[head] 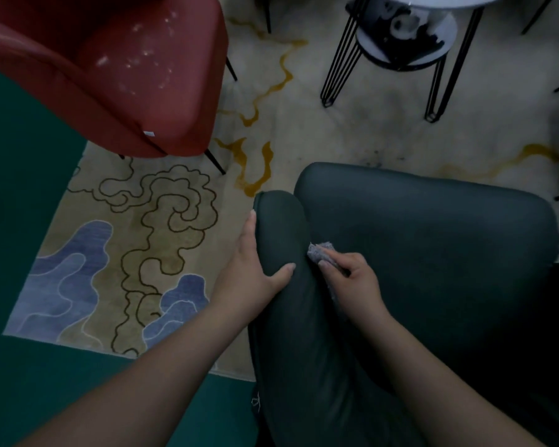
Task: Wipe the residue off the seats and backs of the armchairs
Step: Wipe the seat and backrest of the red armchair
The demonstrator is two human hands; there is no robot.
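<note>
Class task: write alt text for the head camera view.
A person's right hand presses a grey cloth into the dark green armchair, while the left hand rests on its armrest. A red armchair with whitish residue stands beyond on a patterned rug.

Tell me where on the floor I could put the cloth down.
Bare rug lies between the red armchair and the green armchair, beside your left hand. Ahead, the wire-legged tables crowd the floor.
</note>
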